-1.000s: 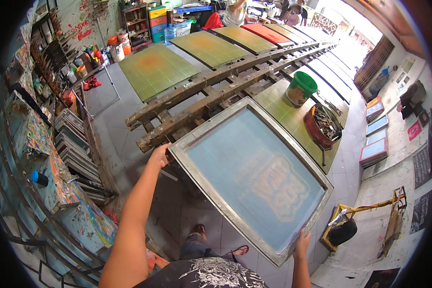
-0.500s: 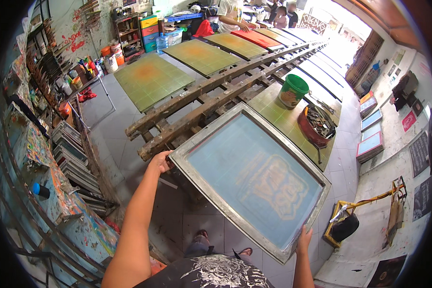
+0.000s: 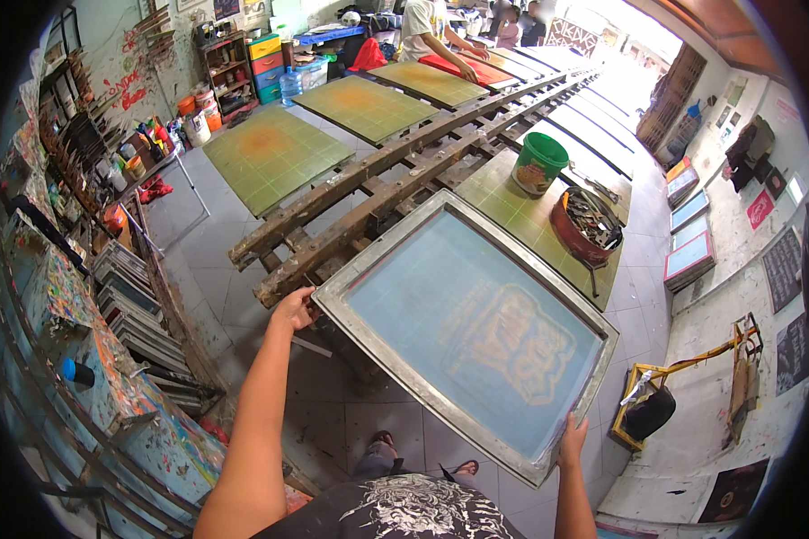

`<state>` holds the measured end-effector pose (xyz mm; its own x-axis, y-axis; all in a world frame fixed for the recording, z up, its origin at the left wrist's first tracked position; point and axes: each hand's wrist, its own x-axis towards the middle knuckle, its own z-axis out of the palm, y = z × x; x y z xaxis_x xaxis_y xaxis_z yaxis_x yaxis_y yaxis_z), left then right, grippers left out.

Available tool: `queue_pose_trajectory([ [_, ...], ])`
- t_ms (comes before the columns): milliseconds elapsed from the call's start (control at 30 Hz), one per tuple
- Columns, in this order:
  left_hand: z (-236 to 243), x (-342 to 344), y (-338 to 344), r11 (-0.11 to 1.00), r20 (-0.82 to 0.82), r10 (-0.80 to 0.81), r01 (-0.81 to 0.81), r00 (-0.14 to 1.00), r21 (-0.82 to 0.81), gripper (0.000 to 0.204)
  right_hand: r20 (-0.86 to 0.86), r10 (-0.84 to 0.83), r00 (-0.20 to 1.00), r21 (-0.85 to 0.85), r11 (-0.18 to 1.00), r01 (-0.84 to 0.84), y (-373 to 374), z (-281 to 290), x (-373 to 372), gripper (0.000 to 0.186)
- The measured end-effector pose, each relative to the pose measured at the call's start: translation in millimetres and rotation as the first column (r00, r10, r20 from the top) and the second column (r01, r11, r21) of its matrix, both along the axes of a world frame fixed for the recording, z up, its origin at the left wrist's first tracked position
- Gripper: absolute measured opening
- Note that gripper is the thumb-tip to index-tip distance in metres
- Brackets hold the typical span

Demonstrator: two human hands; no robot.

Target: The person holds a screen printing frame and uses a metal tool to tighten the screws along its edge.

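Between my hands I hold a screen printing frame (image 3: 476, 314), tilted, with a worn metal border and pale blue mesh. A pale lettered design shows in the mesh on its right part. My left hand (image 3: 297, 309) grips the border at the left corner, the thumb near its upper side. My right hand (image 3: 573, 442) has hold of the border near the lower right corner; some of its fingers are hidden under the frame. Just beyond the frame, a green bucket (image 3: 540, 162) and a round red-brown container of tools (image 3: 587, 225) stand on a green printing board (image 3: 503, 199).
A long metal rail rack (image 3: 368, 211) runs away from me, with green boards (image 3: 274, 148) along its left. A person (image 3: 436, 40) leans over a red cloth (image 3: 466, 70) farther back. Stored frames (image 3: 144, 314) line the left wall. A yellow metal frame (image 3: 643, 404) stands at right.
The person in the back has stretched an arm toward a nearer green board. My view has shifted slightly; my grip on the screen printing frame is the same.
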<state>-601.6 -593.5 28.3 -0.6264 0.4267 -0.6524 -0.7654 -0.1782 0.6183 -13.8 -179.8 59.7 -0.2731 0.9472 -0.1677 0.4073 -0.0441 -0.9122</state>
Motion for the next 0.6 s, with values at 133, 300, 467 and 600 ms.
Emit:
queue_pose_trajectory([
  [133,6,5,7,1.0,0.005,0.021,-0.021,1.0,-0.007,0.02,-0.013,-0.004,1.0,-0.004,1.0,0.004,-1,2,3,0.055],
  [300,-5,0,-1,0.998,-0.003,-0.015,0.015,1.0,0.06,0.024,-0.057,0.007,0.998,-0.024,1.0,-0.008,-3,4,-2,0.053],
  [467,2,7,16,0.995,0.004,0.061,-0.061,0.998,-0.083,0.031,-0.055,0.051,0.997,0.011,0.999,-0.05,-4,9,0,0.052],
  [600,-3,0,10,0.999,-0.004,-0.026,0.026,1.0,-0.044,0.035,-0.015,0.039,0.999,0.037,0.999,-0.039,3,-4,8,0.05],
])
